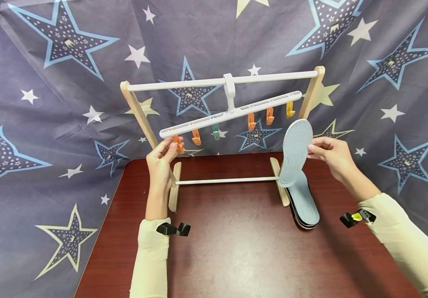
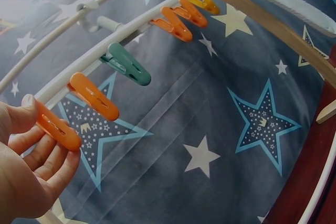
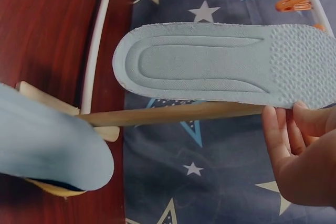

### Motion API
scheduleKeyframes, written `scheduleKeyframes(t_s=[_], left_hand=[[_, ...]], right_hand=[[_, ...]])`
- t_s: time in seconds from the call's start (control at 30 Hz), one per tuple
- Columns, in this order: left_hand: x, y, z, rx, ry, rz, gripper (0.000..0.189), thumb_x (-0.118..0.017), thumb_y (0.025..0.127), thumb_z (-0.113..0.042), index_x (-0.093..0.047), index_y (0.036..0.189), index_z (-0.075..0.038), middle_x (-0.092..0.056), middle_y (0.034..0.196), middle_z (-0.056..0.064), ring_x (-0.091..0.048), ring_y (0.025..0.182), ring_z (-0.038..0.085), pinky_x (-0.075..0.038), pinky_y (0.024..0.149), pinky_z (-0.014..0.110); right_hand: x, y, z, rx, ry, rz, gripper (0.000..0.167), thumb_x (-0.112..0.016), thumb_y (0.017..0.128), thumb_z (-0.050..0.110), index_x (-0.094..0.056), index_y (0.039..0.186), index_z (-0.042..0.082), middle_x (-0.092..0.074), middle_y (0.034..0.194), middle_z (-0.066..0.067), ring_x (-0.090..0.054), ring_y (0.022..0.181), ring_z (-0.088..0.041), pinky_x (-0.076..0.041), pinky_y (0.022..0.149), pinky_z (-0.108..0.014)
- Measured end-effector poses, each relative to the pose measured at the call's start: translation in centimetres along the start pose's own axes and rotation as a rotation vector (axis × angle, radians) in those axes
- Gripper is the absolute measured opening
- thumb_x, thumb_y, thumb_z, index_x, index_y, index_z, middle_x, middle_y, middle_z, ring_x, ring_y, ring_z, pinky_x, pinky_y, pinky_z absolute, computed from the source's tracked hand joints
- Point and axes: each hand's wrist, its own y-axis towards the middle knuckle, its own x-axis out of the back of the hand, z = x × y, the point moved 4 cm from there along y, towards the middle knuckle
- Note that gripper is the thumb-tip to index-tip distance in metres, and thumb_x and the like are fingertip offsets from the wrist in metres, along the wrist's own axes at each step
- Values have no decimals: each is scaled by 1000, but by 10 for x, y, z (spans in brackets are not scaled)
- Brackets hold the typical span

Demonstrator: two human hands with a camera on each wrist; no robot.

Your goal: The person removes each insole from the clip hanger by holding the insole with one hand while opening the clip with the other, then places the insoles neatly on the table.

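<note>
A white clip hanger (image 1: 258, 105) hangs tilted from the rack's top rod, its left end lower. My left hand (image 1: 158, 163) pinches the orange clip (image 2: 59, 128) at that lower end between thumb and fingers. Along the hanger hang more orange clips (image 2: 94, 96), a green clip (image 2: 129, 64) and a yellow clip (image 1: 290, 109). On the other side my right hand (image 1: 334, 157) holds a light blue-grey insole (image 1: 296, 142) by its edge, raised off the table near the right post. In the right wrist view its dimpled part (image 3: 302, 61) is by my fingers.
A wooden rack with side posts (image 1: 139, 114), a white top rod (image 1: 184, 85) and a white lower rod (image 1: 228, 180) stands on the dark red table (image 1: 236, 240). Stacked insoles (image 1: 306, 205) lie by its right foot (image 1: 279, 182). Behind hangs a star-patterned cloth (image 1: 64, 165).
</note>
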Motion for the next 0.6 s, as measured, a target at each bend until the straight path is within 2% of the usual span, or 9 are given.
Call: scheduleKeyframes(t_s=[0.33, 0.6], left_hand=[[0, 0, 1, 5, 3, -3, 29, -58, 98, 6, -59, 124, 21, -79, 93, 3, -77, 87, 15, -62, 78, 22], [-1, -1, 3, 7, -15, -4, 25, -59, 98, 6, -63, 120, 17, -79, 93, 4, -77, 88, 16, -62, 79, 24]], right_hand=[[9, -3, -8, -57, -43, 7, 23, -63, 93, -12, -73, 88, 7, -73, 78, 3, -71, 71, -6, -63, 68, -25], [16, -6, -13, -95, -90, 5, 27, -61, 94, -13, -73, 86, 10, -73, 78, 5, -70, 71, -5, -62, 67, -22]])
